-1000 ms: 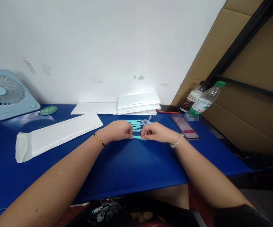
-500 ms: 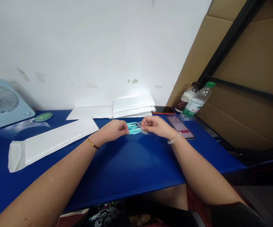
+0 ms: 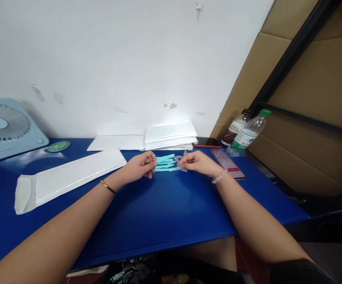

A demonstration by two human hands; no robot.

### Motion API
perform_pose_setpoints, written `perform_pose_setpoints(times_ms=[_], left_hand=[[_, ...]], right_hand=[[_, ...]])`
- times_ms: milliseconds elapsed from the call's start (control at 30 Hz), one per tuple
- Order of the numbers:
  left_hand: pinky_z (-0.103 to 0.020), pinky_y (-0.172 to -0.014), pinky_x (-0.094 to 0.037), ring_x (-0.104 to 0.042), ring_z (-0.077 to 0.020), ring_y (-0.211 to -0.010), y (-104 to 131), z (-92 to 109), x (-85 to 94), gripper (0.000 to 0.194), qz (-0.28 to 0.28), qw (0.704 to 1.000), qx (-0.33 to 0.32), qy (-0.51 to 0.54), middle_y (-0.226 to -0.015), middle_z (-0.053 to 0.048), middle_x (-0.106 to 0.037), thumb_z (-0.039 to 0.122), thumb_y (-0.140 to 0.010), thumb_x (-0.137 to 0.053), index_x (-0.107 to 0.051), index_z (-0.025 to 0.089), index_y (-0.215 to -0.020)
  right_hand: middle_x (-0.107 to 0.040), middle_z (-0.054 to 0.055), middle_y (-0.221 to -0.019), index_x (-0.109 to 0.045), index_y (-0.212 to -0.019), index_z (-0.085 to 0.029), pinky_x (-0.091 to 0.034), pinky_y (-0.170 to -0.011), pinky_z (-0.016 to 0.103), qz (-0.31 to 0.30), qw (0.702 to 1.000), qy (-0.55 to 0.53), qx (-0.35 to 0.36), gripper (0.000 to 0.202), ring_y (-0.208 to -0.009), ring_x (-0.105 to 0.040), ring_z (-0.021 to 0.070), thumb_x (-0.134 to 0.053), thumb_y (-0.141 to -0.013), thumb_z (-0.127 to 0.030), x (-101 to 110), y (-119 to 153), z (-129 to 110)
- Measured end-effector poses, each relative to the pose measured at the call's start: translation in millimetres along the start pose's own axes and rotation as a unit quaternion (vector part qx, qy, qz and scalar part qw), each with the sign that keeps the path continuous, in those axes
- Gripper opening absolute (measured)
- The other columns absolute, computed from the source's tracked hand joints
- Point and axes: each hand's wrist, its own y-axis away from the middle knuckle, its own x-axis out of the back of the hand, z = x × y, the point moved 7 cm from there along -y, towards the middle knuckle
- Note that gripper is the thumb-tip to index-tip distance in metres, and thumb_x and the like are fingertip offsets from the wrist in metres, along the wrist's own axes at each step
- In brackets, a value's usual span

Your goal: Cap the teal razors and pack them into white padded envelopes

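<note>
Several thin turquoise strips (image 3: 165, 163) lie side by side in a flat bundle over the blue table, between my two hands. Greyish translucent pieces (image 3: 177, 160) fan out at the bundle's right end; exactly what kind of thing these are is too small to tell. My left hand (image 3: 139, 167) is closed in a pinch at the left ends of the turquoise strips. Thumb and forefinger of my right hand (image 3: 197, 162) pinch the translucent end. Both sets of fingertips partly hide what they hold.
A long white padded envelope (image 3: 73, 175) lies to the left. Behind my hands are stacked white envelopes (image 3: 171, 132). Two phones, a dark one (image 3: 208, 142) and a lit one (image 3: 228, 163), and bottles (image 3: 248, 134) stand right. A blue fan (image 3: 11, 126) and green disc (image 3: 59, 146) are far left.
My left hand has drawn leftward relative to my right, and more of the turquoise strips and translucent pieces shows between them. The whole view has shifted slightly.
</note>
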Motion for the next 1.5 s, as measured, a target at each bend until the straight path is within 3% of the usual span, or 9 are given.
perform_pose_setpoints(times_ms=[200,333,533,633,1100,1300,1500], left_hand=[[-0.022,-0.05,-0.035,-0.045,-0.0086,-0.052,-2,-8,0.0,0.034,0.016,0.999,-0.004,0.031,-0.07,0.002,-0.057,0.051,-0.083,-0.049,-0.049,0.018,-0.093],[-0.022,-0.05,-0.033,-0.041,-0.0092,-0.054,-4,-15,-1.0,0.047,0.02,0.999,0.003,0.035,-0.07,0.0,-0.053,0.059,-0.085,-0.038,-0.057,0.016,-0.087],[-0.023,-0.056,-0.038,-0.045,-0.0111,-0.059,-5,-17,4.4,0.04,0.049,0.998,-0.015,-0.032,-0.066,0.003,-0.05,0.057,-0.079,-0.051,-0.057,0.018,-0.086],[-0.024,-0.057,-0.039,-0.047,-0.0118,-0.058,-5,-18,6.0,0.04,0.063,0.997,-0.011,-0.044,-0.065,0.003,-0.051,0.057,-0.078,-0.052,-0.057,0.018,-0.084],[-0.023,-0.055,-0.036,-0.043,-0.0117,-0.059,-7,-19,6.3,0.036,0.069,0.994,-0.033,-0.072,-0.064,0.003,-0.05,0.054,-0.08,-0.051,-0.059,0.019,-0.081],[-0.022,-0.054,-0.035,-0.042,-0.0113,-0.058,-7,-21,5.5,0.038,0.067,0.994,-0.033,-0.077,-0.064,0.003,-0.049,0.055,-0.079,-0.051,-0.059,0.018,-0.08],[-0.022,-0.054,-0.035,-0.042,-0.0111,-0.058,-8,-23,5.2,0.038,0.07,0.994,-0.029,-0.076,-0.064,0.003,-0.049,0.056,-0.079,-0.051,-0.059,0.019,-0.079]], right_hand=[[-0.069,0.003,-0.067,-0.074,-0.083,-0.012,-0.048,-0.059,0.023,-0.008,0.998,-0.06,-0.02,0.023,-0.059,-0.059,0.0102,-0.074,-0.063,-0.023,-5,-1,7],[-0.068,0.004,-0.068,-0.074,-0.082,-0.013,-0.048,-0.058,0.025,-0.003,0.992,-0.127,-0.012,0.023,-0.059,-0.059,0.0108,-0.078,-0.062,-0.025,-7,-3,11],[-0.068,0.002,-0.07,-0.071,-0.08,-0.017,-0.054,-0.064,0.026,0.101,0.965,-0.242,0.0,0.026,-0.068,-0.066,0.0137,-0.082,-0.059,-0.027,5,-2,7],[-0.07,0.003,-0.071,-0.07,-0.078,-0.018,-0.056,-0.071,0.028,0.122,0.953,-0.276,-0.008,0.027,-0.076,-0.069,0.0168,-0.083,-0.057,-0.027,7,0,4],[-0.069,0.002,-0.069,-0.071,-0.084,-0.019,-0.054,-0.065,0.027,0.112,0.972,-0.204,0.035,0.023,-0.067,-0.065,0.0133,-0.079,-0.066,-0.031,3,2,-9],[-0.07,0.004,-0.071,-0.071,-0.087,-0.017,-0.053,-0.065,0.025,0.116,0.97,-0.212,0.031,0.026,-0.068,-0.066,0.0137,-0.078,-0.068,-0.033,5,0,-3],[-0.066,0.001,-0.066,-0.067,-0.077,-0.016,-0.05,-0.058,0.021,0.144,0.963,-0.224,0.042,0.026,-0.061,-0.064,0.0108,-0.075,-0.069,-0.038,8,0,-4]])
